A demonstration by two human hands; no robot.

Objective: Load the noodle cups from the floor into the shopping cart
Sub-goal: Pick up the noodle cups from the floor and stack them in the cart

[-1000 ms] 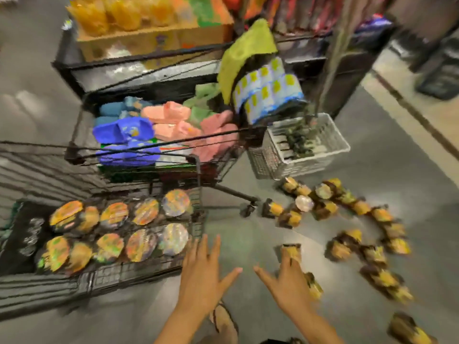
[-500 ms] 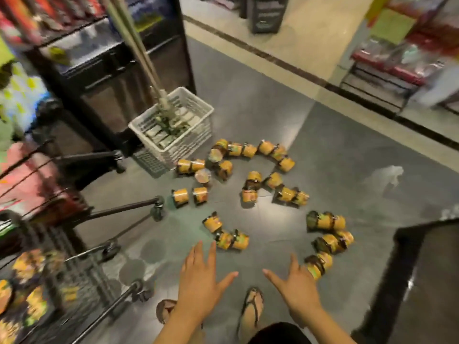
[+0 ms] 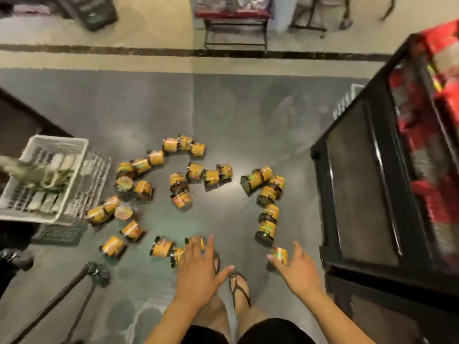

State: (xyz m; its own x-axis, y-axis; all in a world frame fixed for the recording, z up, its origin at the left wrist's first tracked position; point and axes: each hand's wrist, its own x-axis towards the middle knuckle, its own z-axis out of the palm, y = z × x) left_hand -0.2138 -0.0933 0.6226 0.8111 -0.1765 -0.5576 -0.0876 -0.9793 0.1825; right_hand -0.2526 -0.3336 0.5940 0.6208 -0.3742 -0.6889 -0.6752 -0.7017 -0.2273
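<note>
Reaching low now where half a second back both hands hovered higher: left hand, fingers spread, lies over the nearest cups without gripping, while right hand, fingers apart, is just beside one cup (contact uncertain). Cups are scattered on the floor; the cart has slid out of view but for a leg at lower left, so loading means turning back. Room: black shelf close right, white basket left, open floor ahead.

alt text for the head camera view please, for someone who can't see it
Two bare hands, left hand and right hand, reach down open toward yellow noodle cups scattered on a grey floor. A white basket sits at left, a black shelf at right.
</note>
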